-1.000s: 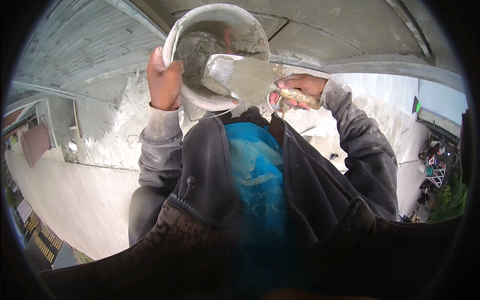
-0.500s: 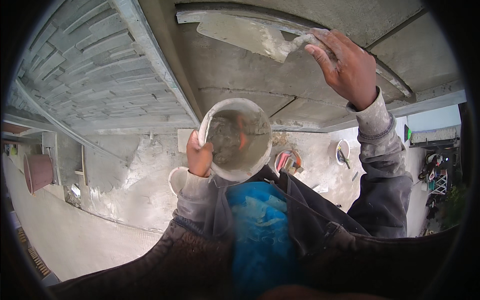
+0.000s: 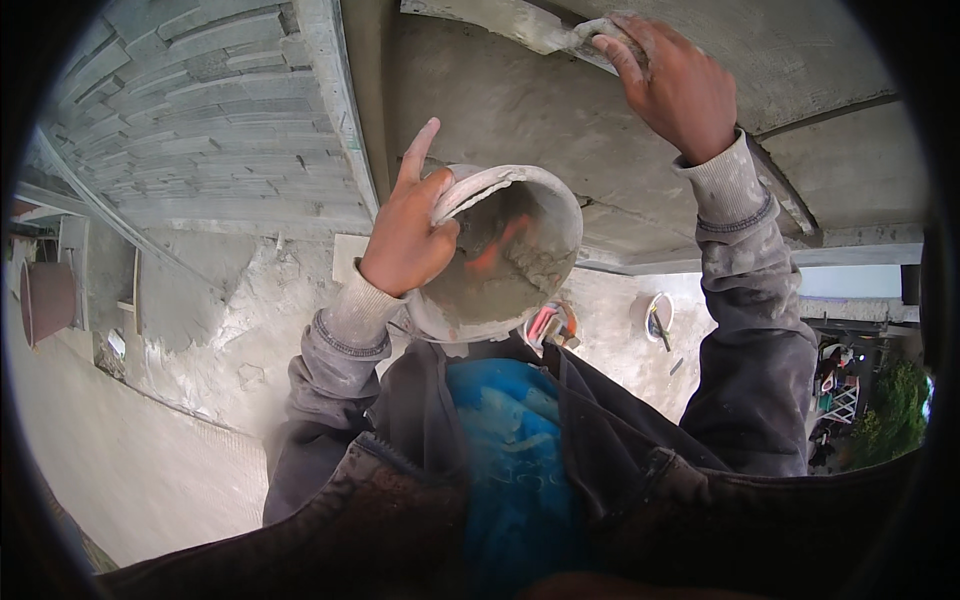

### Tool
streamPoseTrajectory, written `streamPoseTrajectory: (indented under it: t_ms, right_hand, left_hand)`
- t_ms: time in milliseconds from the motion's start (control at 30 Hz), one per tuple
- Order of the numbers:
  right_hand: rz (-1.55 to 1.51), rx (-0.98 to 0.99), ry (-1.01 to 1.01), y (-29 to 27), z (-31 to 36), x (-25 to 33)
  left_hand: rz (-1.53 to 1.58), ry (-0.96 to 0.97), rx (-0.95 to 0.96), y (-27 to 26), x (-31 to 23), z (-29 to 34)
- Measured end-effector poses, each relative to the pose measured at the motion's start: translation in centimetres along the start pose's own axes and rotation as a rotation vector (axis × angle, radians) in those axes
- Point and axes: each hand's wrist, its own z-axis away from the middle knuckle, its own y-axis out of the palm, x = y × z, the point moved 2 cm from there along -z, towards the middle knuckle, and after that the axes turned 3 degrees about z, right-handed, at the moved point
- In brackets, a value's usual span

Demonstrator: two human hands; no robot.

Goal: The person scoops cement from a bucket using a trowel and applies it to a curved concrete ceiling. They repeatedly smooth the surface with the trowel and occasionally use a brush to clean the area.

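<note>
Your left hand (image 3: 408, 238) is at the left side of the white bucket (image 3: 556, 210), its grip pinching the near stretch of rim between thumb and curled fingers, with one finger stretched out past the rim. The bucket is held tilted above your lap, its mouth toward you; inside it lies grey mix (image 3: 515, 283), with an orange patch showing beside it.

Up and to the right of the bucket, your right hand (image 3: 685, 95) has its grip wrapped around the crusted handle of a trowel (image 3: 500, 20). The blade reaches left, above the bucket, along a grey panel (image 3: 500, 95); you cannot tell from here whether it touches.

Just below the bucket's right edge, and partly hidden by it, is a container (image 3: 570, 320) of pink and orange things. Farther right of the bucket is a small white pail (image 3: 664, 308) with a dark tool in it. Left of the bucket rises a wall of stacked grey strips (image 3: 200, 120).
</note>
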Motion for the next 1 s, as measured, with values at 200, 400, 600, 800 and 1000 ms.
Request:
streamPoseTrajectory:
  t_ms: [200,400,600,800,1000]
  right_hand:
    - [-0.094,0.039,0.017,0.2,-0.6,-0.5]
    - [-0.103,0.05,0.052,-0.7,-0.3,-1.0]
    - [-0.113,0.048,0.041,-0.9,-0.4,-1.0]
    - [-0.113,0.019,0.034,-0.8,0.2,-0.8]
    - [-0.156,0.134,-0.005,-1.7,-0.3,-1.0]
  left_hand:
    - [-0.127,-0.023,0.162,-0.4,-0.8,-4.6]
    - [-0.184,0.026,0.11,-0.5,-0.8,-7.5]
    - [-0.249,-0.022,0.154,-1.2,-2.0,-9.6]
    - [-0.33,-0.047,0.084,-0.9,-0.3,-11.7]
    - [-0.34,-0.001,0.041,-0.9,0.0,-11.4]
